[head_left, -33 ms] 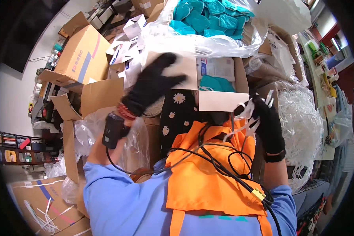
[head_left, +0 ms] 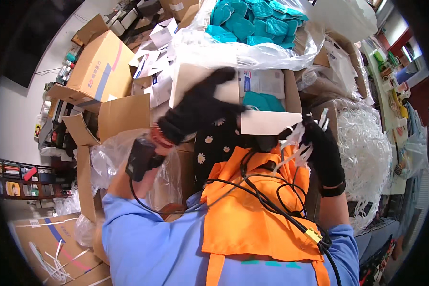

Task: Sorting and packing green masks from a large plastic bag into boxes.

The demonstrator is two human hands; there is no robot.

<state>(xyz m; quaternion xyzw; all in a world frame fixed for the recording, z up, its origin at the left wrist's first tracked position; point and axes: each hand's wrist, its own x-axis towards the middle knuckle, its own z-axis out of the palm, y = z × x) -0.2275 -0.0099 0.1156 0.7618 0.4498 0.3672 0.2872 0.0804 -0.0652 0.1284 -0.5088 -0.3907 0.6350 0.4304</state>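
Head view: left forearm comes up from the lower left, slanting inward; the black-gloved left hand point(head_left: 200, 108) is unclenched, thumb and fingers spread apart, grip released. It lies across the near part of a pale, flat card panel point(head_left: 186, 85), at the left of an open brown cardboard box point(head_left: 292, 90). Whether it touches the panel: cannot tell.

Right forearm rises from the lower right. The black-gloved right hand point(head_left: 325, 151) is bent inward, fingers curled around a loose bunch of thin white strips point(head_left: 296, 142), some ends poking above the knuckles, others hanging below. The bunch sits just beside the right end of the box's pale front flap point(head_left: 270, 123), near the orange cloth apron point(head_left: 252, 214).

Hard to make out: left fingers smeared by blur, outlines soft; right fingertips partly behind the strips, strip count unclear. In the box, folded teal fabric pieces point(head_left: 262, 101) partly cover a white printed packet point(head_left: 268, 82); their lower edges are hidden by the front flap.
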